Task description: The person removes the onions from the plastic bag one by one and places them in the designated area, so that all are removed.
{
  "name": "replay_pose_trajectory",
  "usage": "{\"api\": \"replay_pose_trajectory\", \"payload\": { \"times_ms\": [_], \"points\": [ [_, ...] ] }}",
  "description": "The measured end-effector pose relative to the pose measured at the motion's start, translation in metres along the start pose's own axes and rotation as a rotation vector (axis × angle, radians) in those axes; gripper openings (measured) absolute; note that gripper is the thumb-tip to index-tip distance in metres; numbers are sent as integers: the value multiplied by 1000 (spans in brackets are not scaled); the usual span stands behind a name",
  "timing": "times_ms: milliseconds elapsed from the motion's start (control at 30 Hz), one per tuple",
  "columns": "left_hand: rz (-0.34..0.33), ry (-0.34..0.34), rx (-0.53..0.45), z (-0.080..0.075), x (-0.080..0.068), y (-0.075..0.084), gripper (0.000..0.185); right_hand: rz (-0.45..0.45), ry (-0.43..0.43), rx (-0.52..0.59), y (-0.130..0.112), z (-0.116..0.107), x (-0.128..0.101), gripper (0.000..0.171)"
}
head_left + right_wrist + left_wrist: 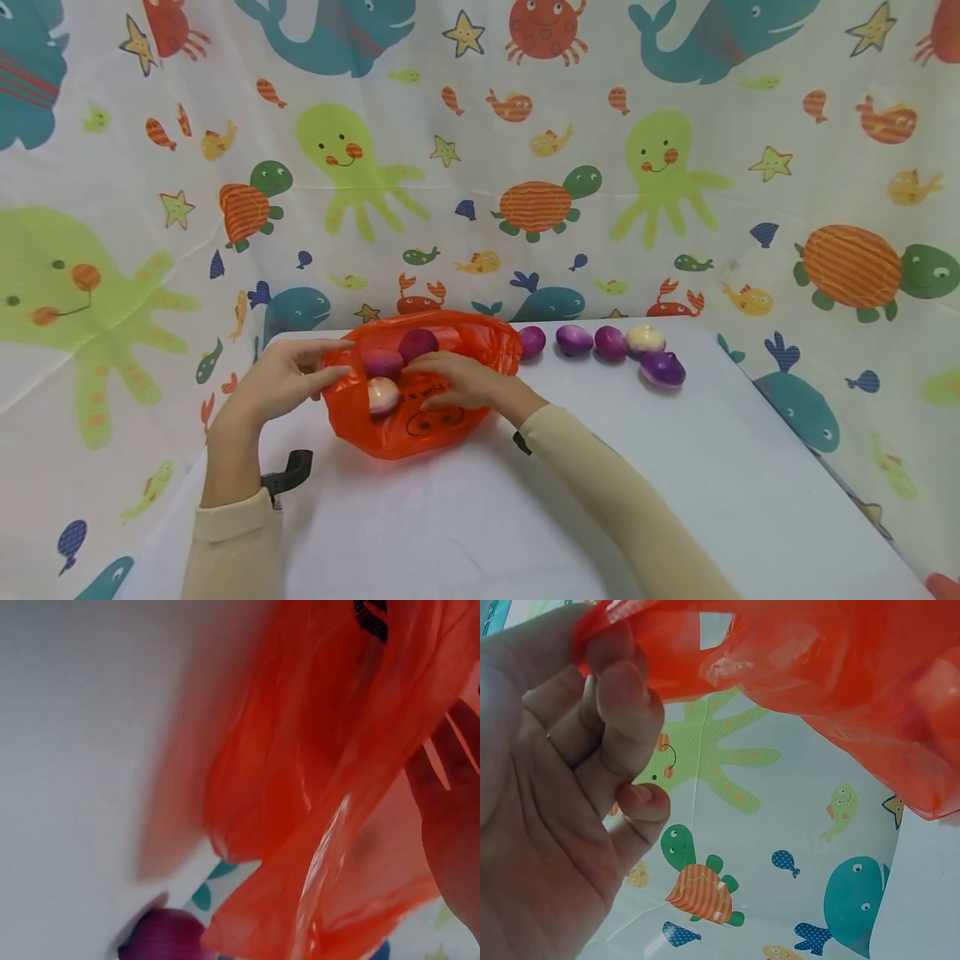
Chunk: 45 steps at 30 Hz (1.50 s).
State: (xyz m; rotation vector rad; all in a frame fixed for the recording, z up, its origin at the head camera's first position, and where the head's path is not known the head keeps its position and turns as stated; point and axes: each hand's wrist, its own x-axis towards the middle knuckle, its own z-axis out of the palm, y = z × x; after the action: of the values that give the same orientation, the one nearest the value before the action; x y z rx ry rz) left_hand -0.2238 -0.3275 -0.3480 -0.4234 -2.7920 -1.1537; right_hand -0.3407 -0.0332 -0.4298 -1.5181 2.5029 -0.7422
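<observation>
A red plastic bag (450, 429) lies on the table with its mouth open toward me. Inside it are a dark purple onion (418, 343), a pinkish purple onion (381, 364) and a white-and-purple onion (383, 397). My left hand (288, 375) pinches the bag's left edge between thumb and fingers; the left wrist view shows the red film running through the fingertips. Reaching over the right rim, my right hand (461, 382) is inside the bag mouth, fingers extended just beside the dark purple onion. In the right wrist view the bag's film covers part of its fingers.
Right of the bag, a row of onions lies along the table's back: purple ones (532, 342) (574, 340) (611, 343), a pale one (645, 339), and another purple onion (662, 370) in front. A curtain (465, 142) printed with sea animals hangs behind the white table (420, 533).
</observation>
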Motion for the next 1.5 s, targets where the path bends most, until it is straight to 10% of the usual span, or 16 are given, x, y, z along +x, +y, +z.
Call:
{"api": "replay_pose_trajectory", "payload": {
  "times_ms": [967,1500],
  "points": [
    [-8,-5,9,0,2,-1,45,-81,-18,122,-5,42,55,58],
    [-42,-10,1,-2,0,2,50,-30,-52,-188,-12,47,58,59]
  ]
}}
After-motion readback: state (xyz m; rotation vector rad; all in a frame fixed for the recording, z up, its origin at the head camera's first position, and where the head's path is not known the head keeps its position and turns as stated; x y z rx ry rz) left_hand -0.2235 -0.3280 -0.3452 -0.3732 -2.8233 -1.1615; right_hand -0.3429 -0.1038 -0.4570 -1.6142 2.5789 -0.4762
